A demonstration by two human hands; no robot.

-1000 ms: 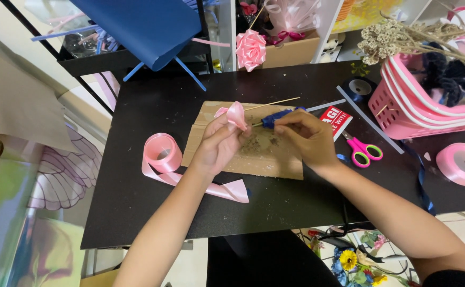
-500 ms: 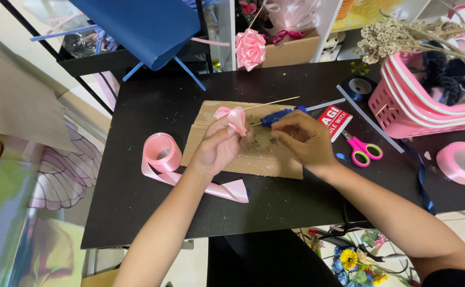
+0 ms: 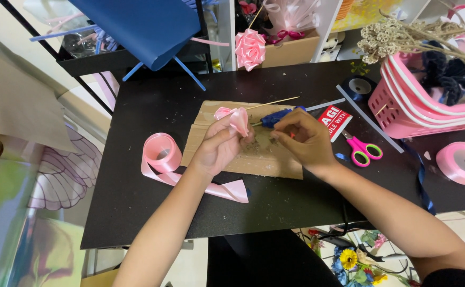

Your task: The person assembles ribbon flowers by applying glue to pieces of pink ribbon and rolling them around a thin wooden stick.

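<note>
I see a small pink ribbon flower (image 3: 234,118) pinched in my left hand (image 3: 219,146). It is shiny and folded into soft loops. A thin wooden stick (image 3: 273,103) comes out from it and points up and to the right. The flower sits just above a flat brown cardboard sheet (image 3: 275,162). My right hand (image 3: 304,141) holds a blue glue gun (image 3: 276,117) right beside the flower.

A black desk (image 3: 137,212) fills the middle of the room under soft, even light. Behind it stands a dark shelf unit (image 3: 137,58); a pale wall (image 3: 9,26) lies far left. Below, what seems a light floor (image 3: 184,268) shows.
</note>
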